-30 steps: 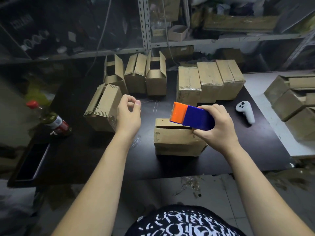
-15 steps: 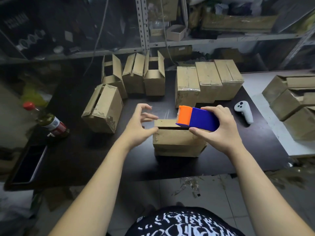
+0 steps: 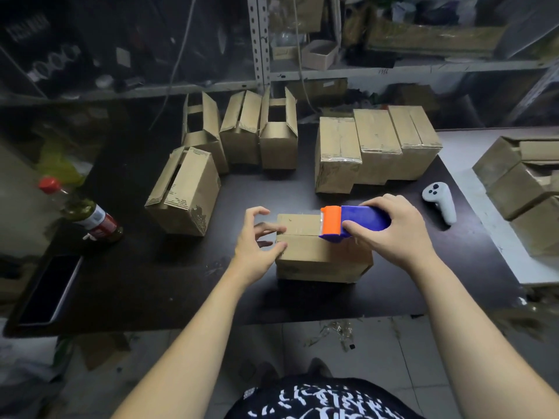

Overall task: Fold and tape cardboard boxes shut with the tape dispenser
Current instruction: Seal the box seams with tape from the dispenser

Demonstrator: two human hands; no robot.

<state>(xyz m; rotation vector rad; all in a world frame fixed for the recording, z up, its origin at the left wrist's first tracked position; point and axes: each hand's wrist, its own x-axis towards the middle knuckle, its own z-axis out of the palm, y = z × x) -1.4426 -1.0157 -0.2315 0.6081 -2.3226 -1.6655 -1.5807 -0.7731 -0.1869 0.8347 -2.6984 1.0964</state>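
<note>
Right hand [image 3: 393, 234] holds tape dispenser [image 3: 354, 220] on box [image 3: 320, 258] (left hand [image 3: 257, 246] touches its end).

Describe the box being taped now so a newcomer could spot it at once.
On the dark table, it is the box nearest the front edge, alone between the left hand and right hand. Only this box has the orange-and-blue tape dispenser held at its top.

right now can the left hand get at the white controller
Probably not easily: the controller lies beyond the right hand and the tape dispenser, so the left hand would have to cross over them.
</note>
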